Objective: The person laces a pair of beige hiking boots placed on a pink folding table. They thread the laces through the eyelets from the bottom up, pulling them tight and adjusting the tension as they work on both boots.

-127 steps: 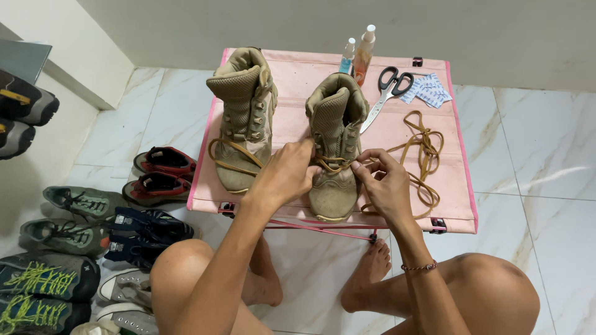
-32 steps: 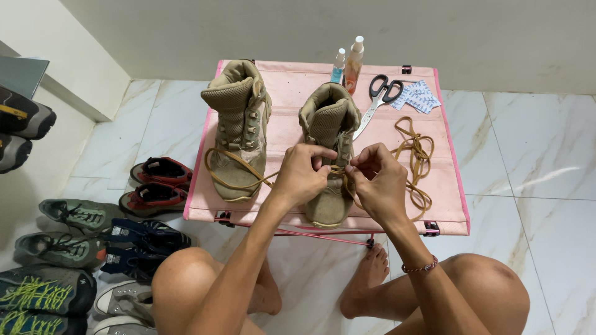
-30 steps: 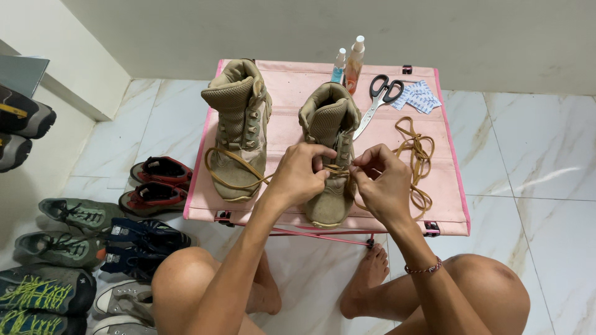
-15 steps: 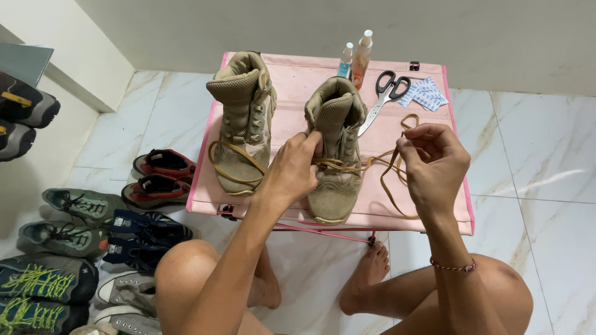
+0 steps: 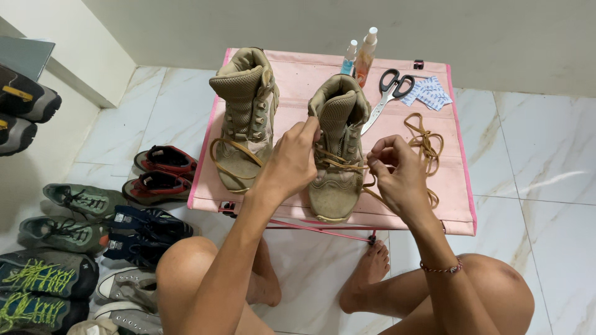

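Observation:
Two tan lace-up boots stand on a small pink folding table (image 5: 459,205). My left hand (image 5: 290,162) grips the left side and tongue of the right boot (image 5: 337,155). My right hand (image 5: 397,174) pinches the tan lace (image 5: 347,162) just right of that boot's eyelets. The rest of the lace (image 5: 425,139) lies in loose loops on the table to the right. The left boot (image 5: 244,115) stands apart, its lace hanging loose around the toe.
Scissors (image 5: 386,93), two small spray bottles (image 5: 359,54) and several wipe packets (image 5: 428,93) lie at the table's far edge. Several sneakers and sandals (image 5: 105,229) crowd the tiled floor at left. My bare knees and feet sit below the table.
My right hand, which had pulled the lace out to the right, has come back in beside the boot. My left hand has shifted up to the boot's tongue.

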